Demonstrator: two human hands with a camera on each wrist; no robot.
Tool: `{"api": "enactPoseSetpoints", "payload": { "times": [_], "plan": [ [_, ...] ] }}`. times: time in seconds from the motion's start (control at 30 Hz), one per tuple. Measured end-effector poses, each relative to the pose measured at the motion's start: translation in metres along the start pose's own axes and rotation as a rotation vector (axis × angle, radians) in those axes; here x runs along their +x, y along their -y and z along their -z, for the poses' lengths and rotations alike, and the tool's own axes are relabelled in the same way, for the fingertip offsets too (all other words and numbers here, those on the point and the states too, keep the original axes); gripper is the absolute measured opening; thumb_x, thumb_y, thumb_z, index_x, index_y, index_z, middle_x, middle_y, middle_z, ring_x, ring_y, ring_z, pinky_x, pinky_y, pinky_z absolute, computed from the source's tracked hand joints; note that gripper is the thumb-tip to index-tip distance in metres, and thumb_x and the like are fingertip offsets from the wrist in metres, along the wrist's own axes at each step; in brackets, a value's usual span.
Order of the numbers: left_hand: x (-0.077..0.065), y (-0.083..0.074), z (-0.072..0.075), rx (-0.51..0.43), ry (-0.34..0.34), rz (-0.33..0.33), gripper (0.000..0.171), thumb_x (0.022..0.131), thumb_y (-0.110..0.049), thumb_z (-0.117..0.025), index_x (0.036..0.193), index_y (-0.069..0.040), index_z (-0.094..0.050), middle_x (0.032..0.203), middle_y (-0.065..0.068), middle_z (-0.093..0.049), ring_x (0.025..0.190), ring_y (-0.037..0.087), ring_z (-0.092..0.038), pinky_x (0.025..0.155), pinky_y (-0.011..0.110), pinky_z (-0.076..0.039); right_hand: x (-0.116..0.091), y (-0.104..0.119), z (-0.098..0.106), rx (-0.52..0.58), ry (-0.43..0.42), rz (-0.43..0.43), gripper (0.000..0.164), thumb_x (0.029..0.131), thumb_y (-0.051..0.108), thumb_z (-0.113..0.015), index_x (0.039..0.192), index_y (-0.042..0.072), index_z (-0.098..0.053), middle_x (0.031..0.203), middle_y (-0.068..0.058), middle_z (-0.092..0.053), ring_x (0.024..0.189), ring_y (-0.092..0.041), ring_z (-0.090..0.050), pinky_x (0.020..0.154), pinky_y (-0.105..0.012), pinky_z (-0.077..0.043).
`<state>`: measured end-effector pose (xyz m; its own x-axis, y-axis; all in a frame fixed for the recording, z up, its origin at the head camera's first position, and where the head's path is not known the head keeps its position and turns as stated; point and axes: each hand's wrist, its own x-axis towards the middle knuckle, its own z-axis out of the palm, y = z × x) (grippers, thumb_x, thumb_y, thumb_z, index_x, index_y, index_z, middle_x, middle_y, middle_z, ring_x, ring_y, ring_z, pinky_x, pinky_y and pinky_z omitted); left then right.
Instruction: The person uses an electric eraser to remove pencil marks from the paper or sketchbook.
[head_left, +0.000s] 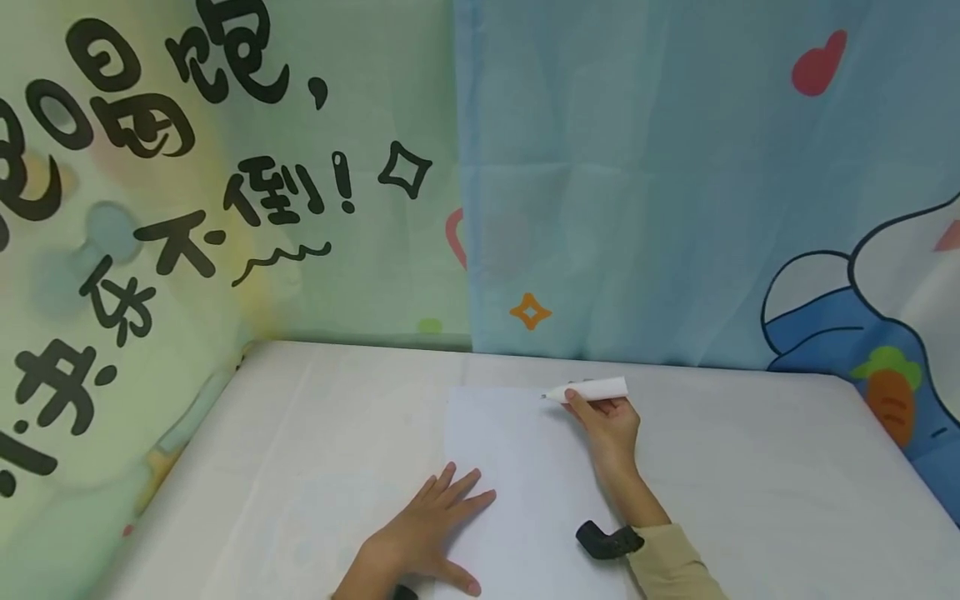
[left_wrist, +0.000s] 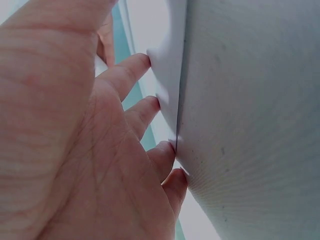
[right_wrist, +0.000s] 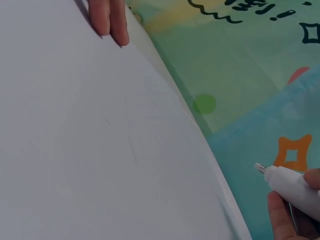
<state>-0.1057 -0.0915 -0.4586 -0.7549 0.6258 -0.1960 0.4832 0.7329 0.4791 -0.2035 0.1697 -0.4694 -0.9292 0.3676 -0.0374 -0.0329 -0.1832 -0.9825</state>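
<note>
The white-topped table [head_left: 757,483] presents a flat work surface that carries one plain white sheet of paper [head_left: 536,483], laid directly on it with its side edges running front to rear and its far edge near the table's rear edge.

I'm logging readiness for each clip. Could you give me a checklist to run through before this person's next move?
1. Left hand touching the paper sheet along its left side: ok.
2. Right hand gripping the white pen-like tool: ok.
3. Metal tip exposed: ok, seen in the right wrist view.
4. Metal tip raised clear of the paper sheet: ok.
5. Paper sheet free of marks: cannot tell.
</note>
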Motion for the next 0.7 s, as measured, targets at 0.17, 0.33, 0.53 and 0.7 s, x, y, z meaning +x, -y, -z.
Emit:
{"api": "enactPoseSetpoints", "payload": {
  "times": [0.17,0.33,0.53,0.7],
  "plan": [
    [0.000,0.000,0.000,-0.004,-0.002,0.011,0.106,0.065,-0.051,-0.083,0.154,-0.025,-0.031,0.163,0.004,-0.019,0.150,0.034,-0.007,0.119,0.051,-0.012,0.005,-0.002,-0.003,-0.012,-0.007,0.012,0.039,0.086,-0.002,-0.070,0.118,-0.007,-0.048,0.089,0.004,-0.065,0.080,-0.005,-0.069,0.077,-0.026,-0.057],
    [0.000,0.000,0.003,-0.001,0.003,0.011,0.106,0.065,-0.050,-0.084,0.153,-0.025,-0.032,0.163,0.004,-0.019,0.150,0.034,-0.007,0.119,0.050,-0.012,0.008,-0.003,-0.008,-0.025,-0.017,0.011,0.041,0.087,0.000,-0.070,0.121,-0.008,-0.047,0.103,-0.008,-0.060,0.086,-0.004,-0.067,0.079,-0.025,-0.056],
    [0.000,0.002,0.005,0.024,0.001,0.002,0.106,0.065,-0.051,-0.084,0.153,-0.025,-0.033,0.163,0.003,-0.019,0.150,0.033,-0.008,0.119,0.048,-0.012,0.012,-0.007,-0.013,-0.015,-0.062,0.033,0.043,0.086,-0.001,-0.071,0.121,-0.011,-0.048,0.099,-0.006,-0.061,0.084,-0.003,-0.066,0.076,-0.021,-0.056],
    [-0.001,0.004,0.005,0.028,-0.001,0.006,0.107,0.064,-0.052,-0.083,0.153,-0.026,-0.032,0.163,0.002,-0.019,0.150,0.032,-0.009,0.120,0.046,-0.013,0.016,-0.011,-0.015,-0.002,-0.077,0.043,0.043,0.086,0.000,-0.072,0.120,-0.010,-0.049,0.095,-0.001,-0.061,0.084,-0.003,-0.066,0.076,-0.021,-0.056]
  ]
}}
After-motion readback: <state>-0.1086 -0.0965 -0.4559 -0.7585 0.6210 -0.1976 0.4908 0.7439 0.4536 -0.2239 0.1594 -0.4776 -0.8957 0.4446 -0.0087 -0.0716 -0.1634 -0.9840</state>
